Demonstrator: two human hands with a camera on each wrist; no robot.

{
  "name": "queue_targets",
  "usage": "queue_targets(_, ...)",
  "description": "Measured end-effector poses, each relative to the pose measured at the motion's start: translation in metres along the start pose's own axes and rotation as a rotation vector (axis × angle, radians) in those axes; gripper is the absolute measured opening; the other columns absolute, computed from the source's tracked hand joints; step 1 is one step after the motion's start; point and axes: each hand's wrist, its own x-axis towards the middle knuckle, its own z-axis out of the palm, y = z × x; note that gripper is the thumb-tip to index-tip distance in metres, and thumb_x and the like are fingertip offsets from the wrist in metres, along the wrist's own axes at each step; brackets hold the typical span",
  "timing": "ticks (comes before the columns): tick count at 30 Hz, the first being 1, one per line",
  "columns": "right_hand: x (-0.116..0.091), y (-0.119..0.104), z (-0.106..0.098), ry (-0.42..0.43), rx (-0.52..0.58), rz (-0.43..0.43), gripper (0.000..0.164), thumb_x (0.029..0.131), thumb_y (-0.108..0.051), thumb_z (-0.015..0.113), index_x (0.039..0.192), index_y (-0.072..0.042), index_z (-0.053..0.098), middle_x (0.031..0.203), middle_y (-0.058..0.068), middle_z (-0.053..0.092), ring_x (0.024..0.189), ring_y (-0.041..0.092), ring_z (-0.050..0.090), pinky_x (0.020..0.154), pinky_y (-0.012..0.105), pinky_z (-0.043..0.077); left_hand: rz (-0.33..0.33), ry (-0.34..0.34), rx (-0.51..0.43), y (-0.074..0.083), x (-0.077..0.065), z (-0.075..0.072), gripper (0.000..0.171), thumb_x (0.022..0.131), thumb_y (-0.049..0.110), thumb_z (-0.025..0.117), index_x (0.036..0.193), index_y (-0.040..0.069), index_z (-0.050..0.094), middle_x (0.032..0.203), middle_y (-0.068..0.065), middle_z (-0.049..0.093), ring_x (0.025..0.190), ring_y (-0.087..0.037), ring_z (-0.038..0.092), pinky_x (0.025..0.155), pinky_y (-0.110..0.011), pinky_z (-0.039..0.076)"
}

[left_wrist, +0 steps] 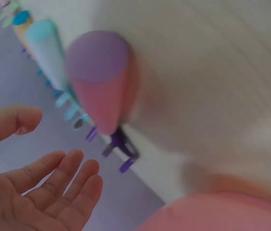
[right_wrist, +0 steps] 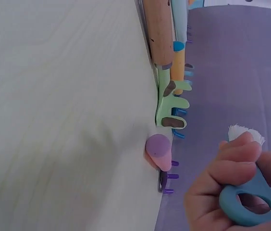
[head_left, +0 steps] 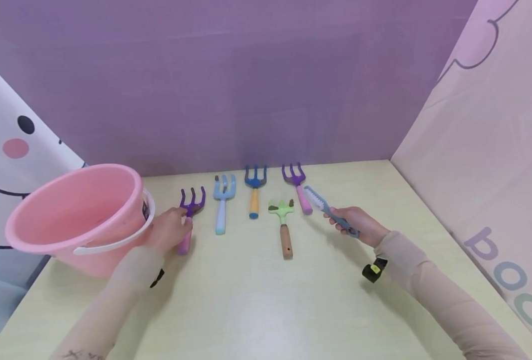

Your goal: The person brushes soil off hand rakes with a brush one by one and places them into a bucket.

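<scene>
1. The right hand point(head_left: 356, 222) is closed around the handle of a blue-grey brush point(head_left: 341, 222); the brush's white bristles point(right_wrist: 246, 134) stick out beyond the fingers, away from the person, and a looped handle end shows at the near side of the grip.
2. The left hand point(head_left: 168, 232) grips nothing: its fingers are relaxed, with the thumb held apart from them. Just beside its fingertips lies a purple fork with a pink handle point(head_left: 185, 242); I cannot tell whether they touch.
3. Close on the left hand's other side stands a pink bucket point(head_left: 94, 262) with a white carrying handle point(head_left: 85, 250).
4. Right of the left hand, past that fork, lies a light blue fork point(head_left: 221, 215), then a blue fork with a yellow handle point(head_left: 254, 200).
5. Left of the right hand, a green fork with a wooden handle point(head_left: 286, 240) lies nearer the person; brown patches mark its tines.
6. Near the brush head, beyond and left of the right hand, lies a second purple fork point(head_left: 303, 197).
7. Beneath both hands is a pale table point(head_left: 229, 300); a purple backdrop point(head_left: 202, 90) rises beyond them.
</scene>
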Motion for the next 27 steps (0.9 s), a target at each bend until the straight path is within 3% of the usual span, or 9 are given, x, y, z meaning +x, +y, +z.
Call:
queue_targets(4, -0.001, -0.001, 0.002, 0.013, -0.017, -0.001, 0.05, 0.097, -0.033, 0.041, 0.128, 0.006, 0.044, 0.076, -0.007, 0.05, 0.057, 0.004, 0.038, 0.053, 0.018, 0.031, -0.057, -0.061, 0.02, -0.006, 0.01, 0.007, 0.045, 0.091, 0.025, 0.048, 0.123, -0.007, 0.049, 0.119, -0.027, 0.055, 0.107, -0.04, 0.053, 0.092, -0.055, 0.039)
queue_targets(7, -0.002, -0.002, 0.003, 0.022, -0.019, 0.003, 0.048, 0.097, -0.033, 0.041, 0.127, 0.005, 0.046, 0.075, -0.007, 0.051, 0.057, 0.004, 0.037, 0.052, 0.018, 0.03, -0.092, -0.098, 0.037, -0.011, 0.016, 0.013, 0.032, 0.089, 0.026, 0.052, 0.102, -0.003, 0.058, 0.109, -0.023, 0.058, 0.094, -0.035, 0.056, 0.083, -0.048, 0.044)
queue_targets(10, -0.003, -0.003, 0.005, 0.019, -0.022, -0.003, 0.049, 0.097, -0.033, 0.041, 0.127, 0.005, 0.046, 0.075, -0.007, 0.051, 0.057, 0.004, 0.037, 0.053, 0.019, 0.03, -0.099, -0.107, 0.066, -0.014, 0.02, 0.018, 0.028, 0.085, 0.027, 0.055, 0.088, 0.0, 0.056, 0.098, -0.02, 0.057, 0.083, -0.03, 0.054, 0.076, -0.043, 0.045)
queue_targets(15, -0.005, -0.004, 0.01, 0.005, -0.019, -0.009, 0.049, 0.097, -0.034, 0.041, 0.127, 0.004, 0.046, 0.077, -0.005, 0.051, 0.057, 0.005, 0.038, 0.054, 0.02, 0.029, -0.075, -0.075, 0.13, -0.016, 0.019, 0.025, 0.053, 0.084, 0.032, 0.056, 0.112, -0.013, 0.051, 0.108, -0.03, 0.05, 0.093, -0.04, 0.054, 0.086, -0.051, 0.043)
queue_targets(19, -0.007, -0.005, 0.014, -0.012, -0.028, -0.018, 0.049, 0.096, -0.035, 0.042, 0.127, 0.003, 0.047, 0.078, -0.004, 0.051, 0.058, 0.006, 0.037, 0.055, 0.021, 0.03, -0.103, -0.096, 0.132, -0.019, 0.017, 0.029, 0.062, 0.087, 0.036, 0.053, 0.122, -0.014, 0.045, 0.113, -0.033, 0.046, 0.097, -0.041, 0.051, 0.088, -0.053, 0.041)
queue_targets(23, -0.008, -0.007, 0.016, -0.025, -0.04, -0.025, 0.049, 0.096, -0.036, 0.043, 0.126, 0.002, 0.048, 0.081, -0.003, 0.051, 0.058, 0.007, 0.037, 0.057, 0.022, 0.031, -0.111, -0.12, 0.102, -0.022, 0.016, 0.032, 0.058, 0.089, 0.038, 0.049, 0.119, -0.012, 0.049, 0.113, -0.031, 0.048, 0.096, -0.036, 0.048, 0.089, -0.053, 0.039)
queue_targets(27, -0.01, -0.009, 0.019, -0.022, -0.055, -0.028, 0.048, 0.095, -0.037, 0.043, 0.125, 0.0, 0.05, 0.08, -0.003, 0.05, 0.058, 0.007, 0.036, 0.055, 0.022, 0.029, -0.074, -0.116, 0.075, -0.024, 0.018, 0.033, 0.037, 0.091, 0.031, 0.048, 0.094, -0.004, 0.059, 0.097, -0.022, 0.056, 0.083, -0.03, 0.053, 0.077, -0.044, 0.044)
